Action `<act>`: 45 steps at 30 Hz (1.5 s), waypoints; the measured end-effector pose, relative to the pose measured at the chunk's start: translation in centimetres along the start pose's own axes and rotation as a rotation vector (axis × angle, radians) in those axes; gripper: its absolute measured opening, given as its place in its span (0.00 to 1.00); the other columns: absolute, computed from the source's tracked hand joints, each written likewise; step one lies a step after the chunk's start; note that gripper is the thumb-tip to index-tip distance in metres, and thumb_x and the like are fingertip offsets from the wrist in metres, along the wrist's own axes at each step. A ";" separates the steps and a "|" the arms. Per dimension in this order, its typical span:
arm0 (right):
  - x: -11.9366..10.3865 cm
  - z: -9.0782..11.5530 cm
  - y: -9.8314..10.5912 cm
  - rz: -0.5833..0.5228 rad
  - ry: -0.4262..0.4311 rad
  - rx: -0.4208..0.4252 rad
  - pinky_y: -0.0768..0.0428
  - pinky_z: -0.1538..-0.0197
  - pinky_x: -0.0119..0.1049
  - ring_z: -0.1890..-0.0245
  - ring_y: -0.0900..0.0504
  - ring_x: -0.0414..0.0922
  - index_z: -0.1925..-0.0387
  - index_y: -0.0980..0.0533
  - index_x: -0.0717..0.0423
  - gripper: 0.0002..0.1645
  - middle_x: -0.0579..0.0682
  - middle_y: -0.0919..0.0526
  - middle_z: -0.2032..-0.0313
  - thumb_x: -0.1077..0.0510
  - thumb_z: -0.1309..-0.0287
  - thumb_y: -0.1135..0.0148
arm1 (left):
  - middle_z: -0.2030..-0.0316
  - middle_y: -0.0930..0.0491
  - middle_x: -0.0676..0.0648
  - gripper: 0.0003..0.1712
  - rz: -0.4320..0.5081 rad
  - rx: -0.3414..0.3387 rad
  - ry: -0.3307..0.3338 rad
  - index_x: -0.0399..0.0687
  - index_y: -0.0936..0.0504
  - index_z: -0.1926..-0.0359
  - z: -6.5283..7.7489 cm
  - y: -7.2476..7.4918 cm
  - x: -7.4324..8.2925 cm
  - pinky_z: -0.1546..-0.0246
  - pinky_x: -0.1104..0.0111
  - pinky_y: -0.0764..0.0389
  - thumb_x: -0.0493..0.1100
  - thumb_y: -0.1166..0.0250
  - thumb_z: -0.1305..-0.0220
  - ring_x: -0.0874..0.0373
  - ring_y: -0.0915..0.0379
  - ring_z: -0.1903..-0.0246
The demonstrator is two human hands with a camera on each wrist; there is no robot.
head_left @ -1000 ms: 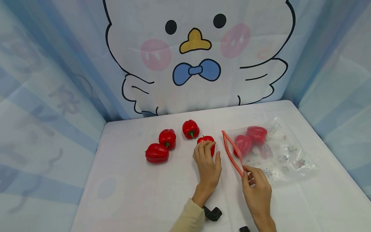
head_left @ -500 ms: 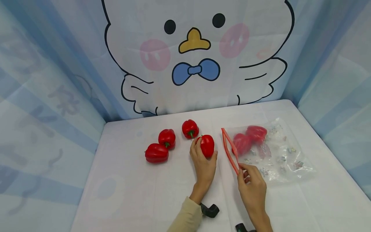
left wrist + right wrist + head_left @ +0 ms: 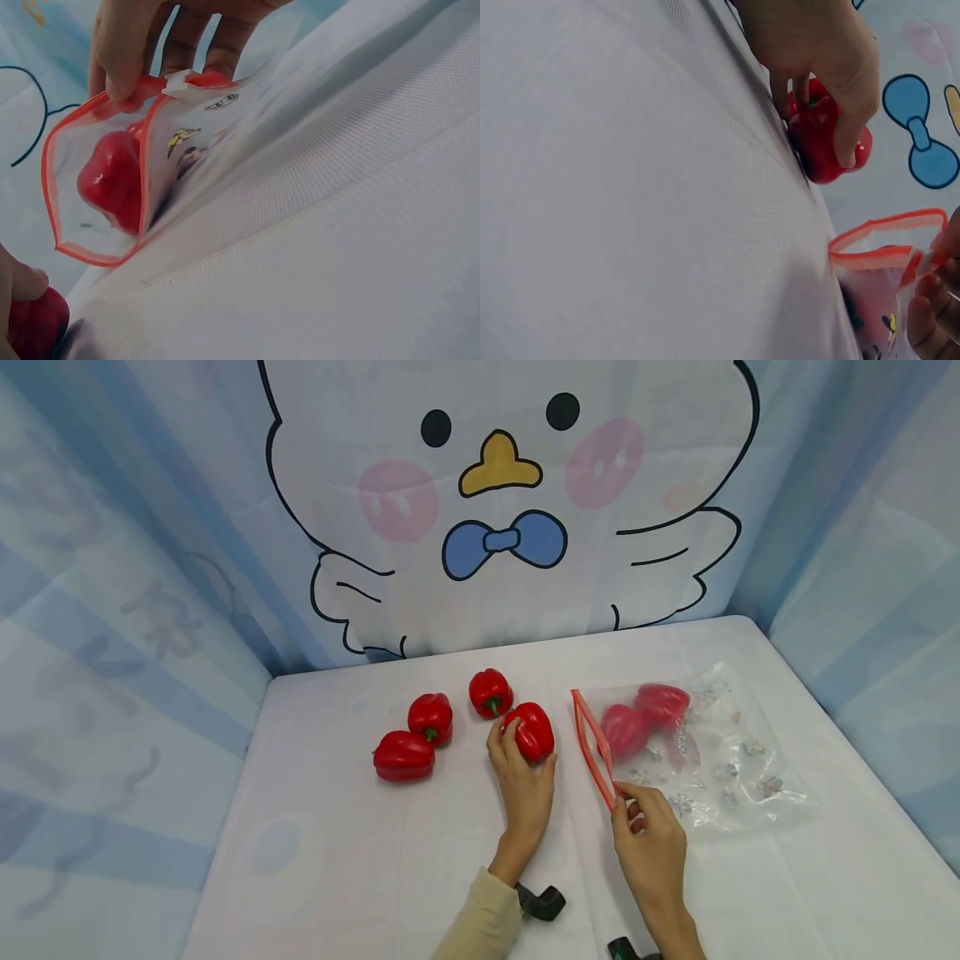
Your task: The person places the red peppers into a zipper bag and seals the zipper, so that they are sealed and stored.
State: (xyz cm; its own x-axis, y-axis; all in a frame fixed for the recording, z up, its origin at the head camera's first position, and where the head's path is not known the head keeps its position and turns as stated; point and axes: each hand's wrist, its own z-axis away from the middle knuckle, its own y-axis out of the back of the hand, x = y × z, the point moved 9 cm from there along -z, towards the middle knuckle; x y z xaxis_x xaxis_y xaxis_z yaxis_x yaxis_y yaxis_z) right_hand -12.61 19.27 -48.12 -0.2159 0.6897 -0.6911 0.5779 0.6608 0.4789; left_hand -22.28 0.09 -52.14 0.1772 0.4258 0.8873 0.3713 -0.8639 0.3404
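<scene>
My left hand [image 3: 522, 793] has its fingers and thumb around a red bell pepper [image 3: 533, 732] on the table. In the right wrist view the thumb presses the side of this pepper [image 3: 817, 142]. My right hand [image 3: 651, 843] pinches the red-edged mouth of a clear zip bag [image 3: 738, 777] near its white slider [image 3: 178, 84]. The mouth gapes toward the left hand. Two red bell peppers lie inside the bag, one nearer the mouth [image 3: 626, 732] and one behind it [image 3: 662, 705]. The left wrist view looks in through the opening.
Three more red bell peppers lie to the left of the left hand: one at the back [image 3: 491, 692], one in the middle [image 3: 431, 718] and one in front [image 3: 403, 756]. A white cloth covers the table [image 3: 322, 860]. Printed curtains [image 3: 112, 652] stand around its back and sides.
My left hand has gone from over the front of the pepper to a hold around its left and near sides, and the pepper has tilted. The right hand and bag mouth shifted slightly left.
</scene>
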 end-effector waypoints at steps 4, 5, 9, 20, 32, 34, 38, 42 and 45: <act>0.0 0.0 0.0 -0.002 -0.003 0.001 0.26 0.71 0.19 0.73 0.25 0.35 0.55 0.13 0.59 0.18 0.51 0.14 0.66 0.75 0.47 0.30 | 0.24 0.42 0.44 0.45 -0.008 0.005 0.010 0.49 0.35 0.27 -0.1 0.1 -0.2 0.30 0.52 0.23 0.33 0.23 0.42 0.49 0.44 0.24; 0.0 0.0 0.0 -0.002 -0.004 0.000 0.26 0.71 0.18 0.73 0.25 0.34 0.55 0.13 0.59 0.18 0.51 0.14 0.66 0.75 0.47 0.30 | 0.25 0.42 0.44 0.45 -0.010 0.007 0.011 0.50 0.35 0.28 -0.1 0.2 -0.2 0.30 0.52 0.23 0.33 0.23 0.42 0.49 0.44 0.24; 0.1 0.0 -0.1 0.000 -0.006 -0.002 0.26 0.71 0.18 0.73 0.26 0.33 0.55 0.13 0.59 0.18 0.50 0.13 0.66 0.76 0.47 0.30 | 0.26 0.41 0.44 0.44 -0.006 0.010 0.012 0.50 0.34 0.29 -0.2 0.3 -0.3 0.30 0.53 0.23 0.33 0.23 0.42 0.49 0.43 0.25; 0.3 0.1 -0.1 0.017 -0.022 -0.014 0.27 0.71 0.17 0.73 0.28 0.30 0.55 0.13 0.60 0.16 0.51 0.14 0.66 0.74 0.46 0.30 | 0.26 0.41 0.44 0.43 0.026 -0.011 0.041 0.51 0.34 0.29 -0.5 0.4 -0.5 0.30 0.54 0.23 0.34 0.23 0.42 0.50 0.43 0.25; 0.4 0.1 -0.1 0.012 -0.025 -0.020 0.27 0.71 0.17 0.73 0.29 0.27 0.56 0.14 0.60 0.16 0.51 0.15 0.67 0.74 0.45 0.31 | 0.28 0.39 0.47 0.44 0.143 -0.145 0.039 0.53 0.33 0.30 0.1 0.7 1.0 0.39 0.56 0.16 0.36 0.21 0.44 0.50 0.36 0.29; 0.4 0.0 -0.1 0.009 -0.025 -0.025 0.27 0.71 0.17 0.73 0.29 0.26 0.55 0.14 0.60 0.16 0.51 0.15 0.67 0.74 0.45 0.31 | 0.29 0.38 0.47 0.44 0.156 -0.170 0.027 0.53 0.32 0.30 0.3 0.5 1.2 0.39 0.57 0.16 0.36 0.20 0.44 0.51 0.35 0.29; 0.3 0.0 -0.1 0.010 -0.027 -0.030 0.26 0.71 0.17 0.72 0.29 0.26 0.55 0.14 0.60 0.15 0.51 0.15 0.66 0.73 0.44 0.31 | 0.29 0.38 0.47 0.43 0.166 -0.233 0.004 0.52 0.31 0.30 0.5 -0.2 1.6 0.39 0.59 0.16 0.36 0.20 0.44 0.52 0.33 0.30; 0.3 0.0 -0.1 0.015 -0.024 -0.023 0.26 0.71 0.17 0.73 0.28 0.28 0.55 0.14 0.60 0.16 0.51 0.15 0.66 0.74 0.45 0.30 | 0.30 0.36 0.46 0.43 0.155 -0.297 -0.005 0.52 0.31 0.30 0.9 -1.1 1.8 0.39 0.60 0.16 0.38 0.20 0.43 0.52 0.33 0.30; 0.3 0.1 -0.1 0.020 -0.027 -0.023 0.26 0.71 0.17 0.73 0.27 0.29 0.55 0.14 0.60 0.16 0.51 0.15 0.66 0.74 0.46 0.30 | 0.30 0.36 0.46 0.42 0.137 -0.330 -0.007 0.53 0.30 0.31 1.3 -1.7 1.8 0.39 0.61 0.16 0.39 0.20 0.44 0.52 0.32 0.31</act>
State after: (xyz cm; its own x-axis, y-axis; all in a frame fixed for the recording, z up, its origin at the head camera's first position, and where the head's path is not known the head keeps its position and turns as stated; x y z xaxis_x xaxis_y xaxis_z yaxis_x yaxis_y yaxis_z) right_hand -12.67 19.37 -48.42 -0.1831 0.6950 -0.6953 0.5636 0.6537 0.5050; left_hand -21.36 2.66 -51.49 0.2116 0.3013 0.9298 0.0298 -0.9528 0.3020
